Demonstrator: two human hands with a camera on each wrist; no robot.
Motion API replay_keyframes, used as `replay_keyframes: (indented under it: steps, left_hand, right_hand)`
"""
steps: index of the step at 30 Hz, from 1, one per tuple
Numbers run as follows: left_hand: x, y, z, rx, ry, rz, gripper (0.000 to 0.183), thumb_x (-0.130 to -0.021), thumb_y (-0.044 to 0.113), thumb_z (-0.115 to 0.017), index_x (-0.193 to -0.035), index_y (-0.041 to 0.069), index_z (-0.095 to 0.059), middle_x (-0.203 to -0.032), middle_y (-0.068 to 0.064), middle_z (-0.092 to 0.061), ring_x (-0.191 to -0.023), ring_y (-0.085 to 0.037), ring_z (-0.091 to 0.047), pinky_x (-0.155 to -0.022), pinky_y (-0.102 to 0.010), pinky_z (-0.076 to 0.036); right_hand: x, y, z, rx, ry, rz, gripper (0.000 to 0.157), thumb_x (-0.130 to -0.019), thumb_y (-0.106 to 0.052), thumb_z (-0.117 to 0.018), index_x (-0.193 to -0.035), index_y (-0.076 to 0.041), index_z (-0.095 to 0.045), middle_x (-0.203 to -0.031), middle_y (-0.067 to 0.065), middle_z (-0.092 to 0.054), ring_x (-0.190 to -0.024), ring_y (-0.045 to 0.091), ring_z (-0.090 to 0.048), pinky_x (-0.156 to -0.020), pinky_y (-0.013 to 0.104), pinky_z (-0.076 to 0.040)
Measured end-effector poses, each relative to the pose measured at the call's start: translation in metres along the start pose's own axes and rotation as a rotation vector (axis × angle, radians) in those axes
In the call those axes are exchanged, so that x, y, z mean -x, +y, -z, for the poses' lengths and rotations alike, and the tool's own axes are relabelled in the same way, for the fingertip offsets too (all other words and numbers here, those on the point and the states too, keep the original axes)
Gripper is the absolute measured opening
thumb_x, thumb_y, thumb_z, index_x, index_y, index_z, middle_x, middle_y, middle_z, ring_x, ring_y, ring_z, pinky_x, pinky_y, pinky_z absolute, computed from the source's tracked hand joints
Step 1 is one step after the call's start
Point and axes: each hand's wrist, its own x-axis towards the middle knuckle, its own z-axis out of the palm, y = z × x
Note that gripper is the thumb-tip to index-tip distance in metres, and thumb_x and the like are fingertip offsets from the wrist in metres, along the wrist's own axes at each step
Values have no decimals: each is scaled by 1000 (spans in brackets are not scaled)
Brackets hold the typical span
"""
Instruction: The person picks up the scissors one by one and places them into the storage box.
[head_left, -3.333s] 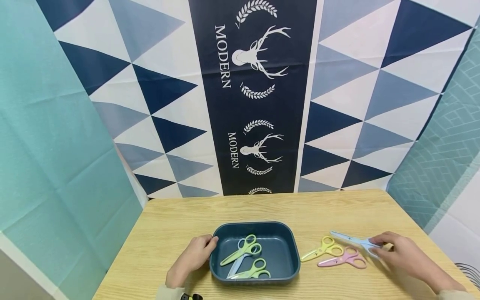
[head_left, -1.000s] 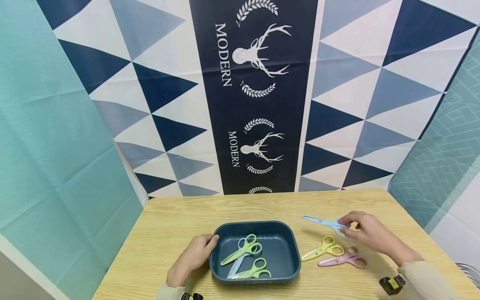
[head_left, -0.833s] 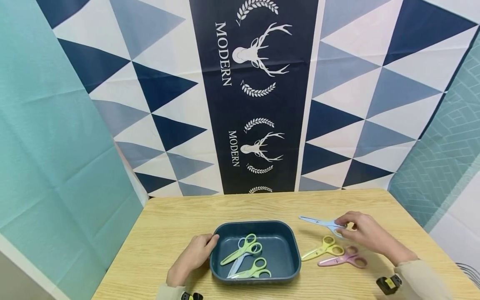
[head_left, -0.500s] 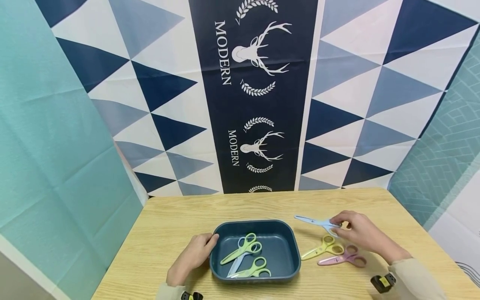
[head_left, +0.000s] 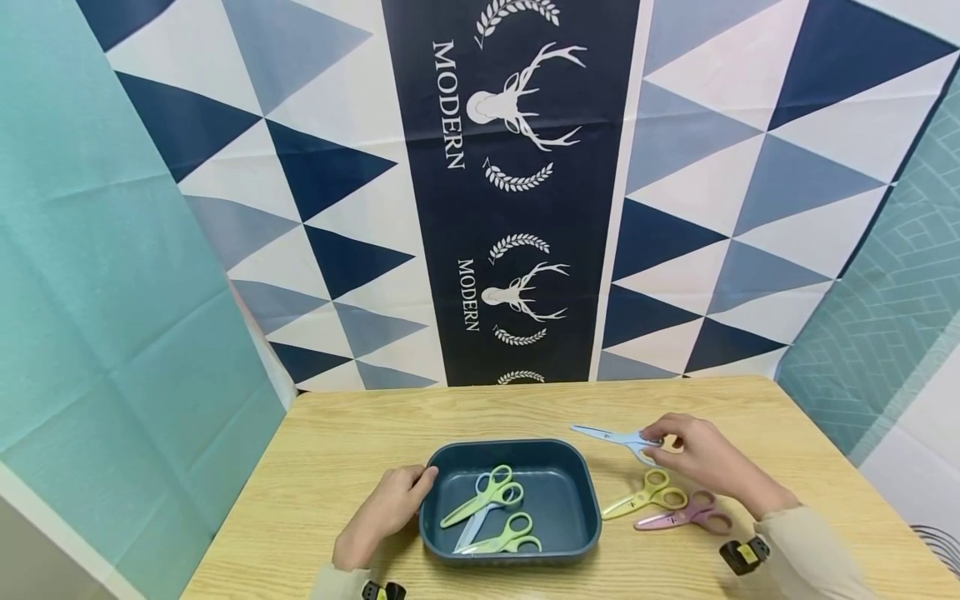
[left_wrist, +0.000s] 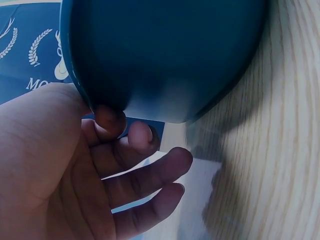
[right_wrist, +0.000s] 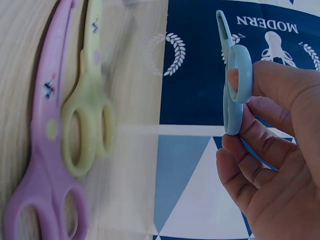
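Observation:
My right hand [head_left: 701, 454] holds a pair of light blue scissors [head_left: 617, 437] by the handle, above the table to the right of the bin, blades pointing left. In the right wrist view the thumb goes through one handle loop of the scissors [right_wrist: 242, 75], and the fingers touch the other loop. My left hand [head_left: 390, 507] grips the left rim of a dark teal plastic bin [head_left: 551, 558], thumb at the rim and fingertips by the outer wall. Inside the bin lie green scissors [head_left: 474, 507], blue scissors [head_left: 472, 531] partly beneath them, and more green scissors [head_left: 498, 545].
Yellow scissors [head_left: 643, 497] and pink scissors [head_left: 667, 521] lie side by side on the wooden table [head_left: 360, 429], right of the bin. A patterned cloth [head_left: 525, 200] hangs behind the table's back edge.
My right hand has lifted the blue scissors from the table's right side and carried them leftward, toward the bin. The left hand, the bin and the other scissors look unmoved.

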Motion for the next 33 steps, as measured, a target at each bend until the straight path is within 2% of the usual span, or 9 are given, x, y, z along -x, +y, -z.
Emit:
replay_keyframes:
  steps: [9,20,27,33]
  left_hand:
    - [2,3,0,14,-5,14,45,-112,35,-42,-80,9,-60,-66,2,-50,-60,-10,-49,-58,-26,-42]
    - [1,1,-1,1,9,9,46,-112,36,-42,-77,11,-57,-65,3,-48,-59,-10,-47,-58,-26,-41]
    - [2,2,-1,17,16,15,47,-112,40,-42,-75,13,-55,-64,3,-50,-57,-9,-48,-56,-25,-41]
    - [2,3,-2,20,17,17,48,-111,41,-42,-76,12,-56,-64,2,-51,-57,-10,-50,-56,-25,-42]
  right_hand:
    - [-13,-16,-5,-27,-10,11,11,-90,-16,-79,-100,-17,-77,-95,-12,-71,-86,4,-63,-69,28,-52]
    - [-32,-33,-21,-57,-15,25,12,-89,-14,-79,-101,-16,-78,-96,-10,-72,-87,6,-63,-72,29,-53]
    - [-38,-38,-25,-76,-22,17,11,-89,-13,-78,-101,-14,-78,-94,-10,-71,-86,8,-63,-73,36,-56]
    - [-41,-40,-24,-69,-28,11,11,-89,-14,-79,-100,-14,-78,-94,-10,-71,-86,8,-63,-73,32,-54]
